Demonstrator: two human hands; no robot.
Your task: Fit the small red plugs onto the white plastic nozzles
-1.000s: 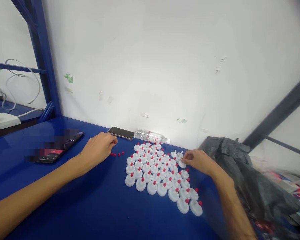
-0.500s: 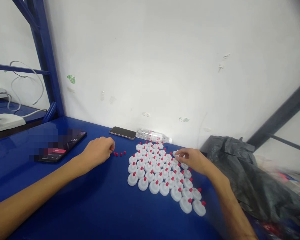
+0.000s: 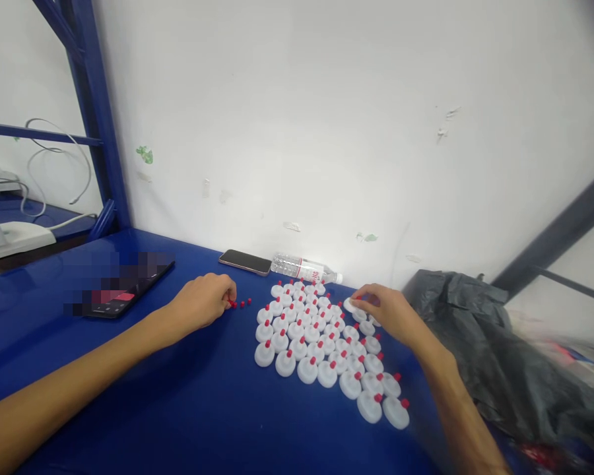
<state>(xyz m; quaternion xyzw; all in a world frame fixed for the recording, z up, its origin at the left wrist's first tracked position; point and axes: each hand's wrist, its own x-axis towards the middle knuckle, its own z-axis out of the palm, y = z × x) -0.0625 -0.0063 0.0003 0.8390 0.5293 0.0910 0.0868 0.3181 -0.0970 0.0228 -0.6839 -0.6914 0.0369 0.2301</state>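
Observation:
Several white round plastic pieces [image 3: 307,371], most with a small red cap on the tip, stand packed together on the blue table. My left hand [image 3: 205,300] is closed in a pinch at the left end of a short row of loose red caps [image 3: 242,304]. The fingertips are on a red cap, partly hidden by them. At the far right edge of the group, my right hand [image 3: 383,313] has thumb and forefinger closed on a white round piece [image 3: 349,305]. A few pieces under that hand show no red cap.
Behind the group, a clear bottle [image 3: 287,265] lies on its side next to a phone [image 3: 245,262]. A larger dark device [image 3: 129,290] lies at the left. A dark plastic bag [image 3: 465,330] is at the right, with a white wall behind the table.
My left hand has moved slightly right, down to the loose red caps. My right fingers have closed around a white piece at the far edge. The view has shifted slightly.

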